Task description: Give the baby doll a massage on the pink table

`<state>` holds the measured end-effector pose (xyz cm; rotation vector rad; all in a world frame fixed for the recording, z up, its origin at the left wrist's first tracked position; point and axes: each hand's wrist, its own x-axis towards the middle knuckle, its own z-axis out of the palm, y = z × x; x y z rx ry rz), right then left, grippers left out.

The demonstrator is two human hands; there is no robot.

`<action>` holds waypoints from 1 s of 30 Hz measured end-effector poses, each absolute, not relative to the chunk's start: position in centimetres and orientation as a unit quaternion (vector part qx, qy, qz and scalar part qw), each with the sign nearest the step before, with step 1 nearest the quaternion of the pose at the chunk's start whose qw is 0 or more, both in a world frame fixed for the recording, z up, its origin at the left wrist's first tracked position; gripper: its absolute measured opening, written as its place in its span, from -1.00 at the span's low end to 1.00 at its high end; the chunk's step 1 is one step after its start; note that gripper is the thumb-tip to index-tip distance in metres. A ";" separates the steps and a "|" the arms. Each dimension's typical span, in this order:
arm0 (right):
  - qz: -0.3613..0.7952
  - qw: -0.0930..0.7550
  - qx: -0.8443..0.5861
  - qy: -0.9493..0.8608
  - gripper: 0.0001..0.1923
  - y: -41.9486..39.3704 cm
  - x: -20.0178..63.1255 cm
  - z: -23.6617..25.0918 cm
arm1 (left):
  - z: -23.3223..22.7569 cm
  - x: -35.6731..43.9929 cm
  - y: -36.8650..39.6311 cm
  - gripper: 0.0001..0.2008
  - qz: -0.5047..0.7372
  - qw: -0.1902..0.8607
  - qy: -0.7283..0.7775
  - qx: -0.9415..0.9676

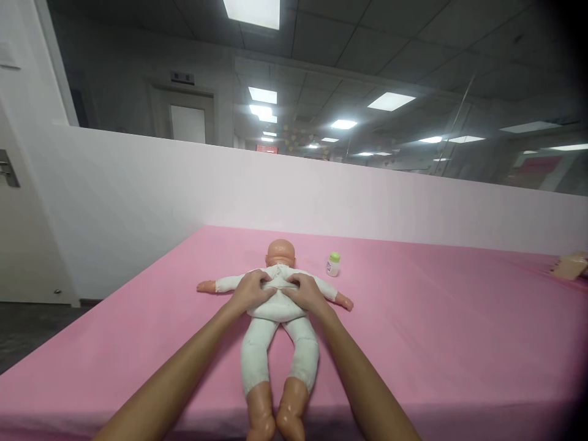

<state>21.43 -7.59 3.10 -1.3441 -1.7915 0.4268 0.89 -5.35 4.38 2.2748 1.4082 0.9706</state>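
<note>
A baby doll (280,313) with a white cloth body and bald vinyl head lies stretched out on the pink-covered table. No face shows on it, and its arms spread to both sides. My left hand (252,290) is on the left half of its upper torso, the thumb and bent fingers pinching the white cloth. On the right half, my right hand (304,292) grips the cloth in the same way, thumb below the fingers. The two hands are a little apart, with a fold of cloth between them. My fingertips are partly hidden.
A small bottle with a green cap (334,264) stands right of the doll's head. The pink table cover (436,331) runs to a low white wall (367,202) with glass above. At the far right edge is a beige object (569,266). A door (32,226) is at left.
</note>
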 end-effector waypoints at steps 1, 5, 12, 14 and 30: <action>0.192 0.402 -0.534 -0.719 -0.66 -7.9 21.8 3.3 | 4.5 0.6 -5.5 -0.66 0.329 0.155 0.488 0.793; 0.218 0.361 -0.530 -0.736 -0.47 -8.7 22.8 3.9 | 4.4 -0.1 -5.6 -0.44 0.300 0.173 0.480 0.806; 0.191 0.388 -0.541 -0.721 -0.71 -8.1 21.3 3.6 | 4.0 1.2 -5.4 -0.74 0.320 0.099 0.488 0.806; 0.183 0.395 -0.554 -0.710 -0.83 -8.0 20.8 3.7 | 4.2 1.5 -5.6 -0.86 0.324 0.086 0.491 0.804; 0.206 0.367 -0.526 -0.739 -0.45 -8.2 22.2 3.4 | 4.5 0.9 -6.3 -0.57 0.291 0.099 0.481 0.821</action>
